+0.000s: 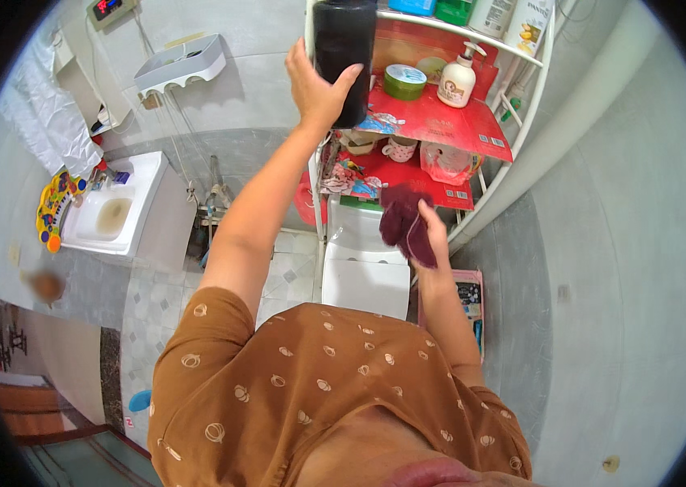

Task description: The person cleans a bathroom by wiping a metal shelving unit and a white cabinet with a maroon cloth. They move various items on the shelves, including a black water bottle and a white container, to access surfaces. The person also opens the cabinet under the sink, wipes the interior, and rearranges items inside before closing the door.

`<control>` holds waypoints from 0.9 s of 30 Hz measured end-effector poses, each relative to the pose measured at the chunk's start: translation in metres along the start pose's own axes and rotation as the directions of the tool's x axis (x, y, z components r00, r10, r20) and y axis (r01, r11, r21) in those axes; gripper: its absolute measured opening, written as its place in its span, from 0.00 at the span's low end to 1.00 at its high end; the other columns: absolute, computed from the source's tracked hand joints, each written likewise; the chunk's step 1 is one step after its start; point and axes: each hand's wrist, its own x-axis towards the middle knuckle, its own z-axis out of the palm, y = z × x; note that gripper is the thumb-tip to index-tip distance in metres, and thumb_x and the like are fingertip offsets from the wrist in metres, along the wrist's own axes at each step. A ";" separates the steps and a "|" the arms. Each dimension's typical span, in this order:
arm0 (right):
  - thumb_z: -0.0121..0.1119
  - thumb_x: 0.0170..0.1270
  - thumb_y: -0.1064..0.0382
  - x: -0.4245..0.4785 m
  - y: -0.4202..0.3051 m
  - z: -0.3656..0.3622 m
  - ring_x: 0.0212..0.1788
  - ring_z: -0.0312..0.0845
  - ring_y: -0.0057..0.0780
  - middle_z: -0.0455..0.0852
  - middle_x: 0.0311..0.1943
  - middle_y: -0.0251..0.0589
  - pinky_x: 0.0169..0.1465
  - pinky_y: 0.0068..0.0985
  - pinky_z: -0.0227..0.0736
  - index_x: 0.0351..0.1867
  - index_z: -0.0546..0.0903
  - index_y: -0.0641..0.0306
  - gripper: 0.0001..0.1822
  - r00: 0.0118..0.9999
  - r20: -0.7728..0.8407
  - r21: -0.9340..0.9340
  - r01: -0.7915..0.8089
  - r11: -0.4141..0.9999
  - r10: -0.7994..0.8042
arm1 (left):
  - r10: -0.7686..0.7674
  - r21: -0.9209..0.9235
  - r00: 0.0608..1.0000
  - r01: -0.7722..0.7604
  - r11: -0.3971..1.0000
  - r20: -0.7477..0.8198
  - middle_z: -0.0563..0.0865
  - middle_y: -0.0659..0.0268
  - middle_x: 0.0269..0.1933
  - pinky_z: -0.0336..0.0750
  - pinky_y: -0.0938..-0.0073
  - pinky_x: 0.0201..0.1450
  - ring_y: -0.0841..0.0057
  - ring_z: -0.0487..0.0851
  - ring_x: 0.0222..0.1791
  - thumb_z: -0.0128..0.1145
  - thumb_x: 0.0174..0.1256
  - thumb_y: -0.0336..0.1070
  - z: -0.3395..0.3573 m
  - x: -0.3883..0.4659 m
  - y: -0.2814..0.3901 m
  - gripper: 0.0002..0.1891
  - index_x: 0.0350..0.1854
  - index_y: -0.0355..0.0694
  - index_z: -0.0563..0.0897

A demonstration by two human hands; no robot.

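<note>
My left hand (318, 91) grips a tall black bottle (344, 55) at the left end of a white metal rack (528, 115). The thumb lies across the bottle's front, and its top runs up to the edge of the view. Lower down, in front of the rack, my right hand (434, 234) holds a crumpled maroon cloth (403, 222). To the right of the black bottle, a green round tub (405, 82) and a cream pump bottle (457, 80) stand on the red-covered shelf (440, 125).
Several bottles line the top shelf, one a Pantene bottle (528, 27). Below are a dotted mug (400, 148) and a clear plastic bag (447, 163). Behind my arms is a white toilet (366, 280). A washbasin (105, 213) with a yellow toy keyboard (54, 210) stands left; a pipe (580, 115) slants right.
</note>
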 end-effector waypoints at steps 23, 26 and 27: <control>0.57 0.53 0.70 0.073 -0.150 -0.070 0.56 0.76 0.50 0.85 0.51 0.44 0.61 0.43 0.71 0.57 0.82 0.52 0.26 0.384 0.457 -0.851 -0.074 -0.521 -0.802 | 0.146 0.140 0.675 -0.350 0.926 0.723 0.78 0.55 0.66 0.52 0.40 0.75 0.55 0.66 0.73 0.69 0.55 0.39 -0.080 -0.176 0.002 0.25 0.57 0.40 0.82; 0.56 0.54 0.69 0.074 -0.148 -0.041 0.57 0.75 0.50 0.85 0.51 0.44 0.62 0.43 0.70 0.57 0.83 0.52 0.26 0.281 0.536 -0.838 0.068 -0.541 -0.796 | 0.085 0.129 0.665 -0.266 0.955 0.742 0.79 0.54 0.63 0.62 0.48 0.70 0.54 0.72 0.68 0.70 0.54 0.39 -0.089 -0.209 -0.002 0.26 0.57 0.40 0.82; 0.56 0.55 0.68 0.076 -0.148 -0.040 0.57 0.75 0.50 0.85 0.51 0.45 0.63 0.43 0.70 0.58 0.82 0.53 0.25 0.337 0.529 -0.835 0.041 -0.549 -0.779 | 0.072 0.112 0.659 -0.233 0.966 0.749 0.80 0.54 0.62 0.65 0.50 0.69 0.54 0.73 0.66 0.70 0.54 0.39 -0.086 -0.218 -0.005 0.26 0.57 0.40 0.82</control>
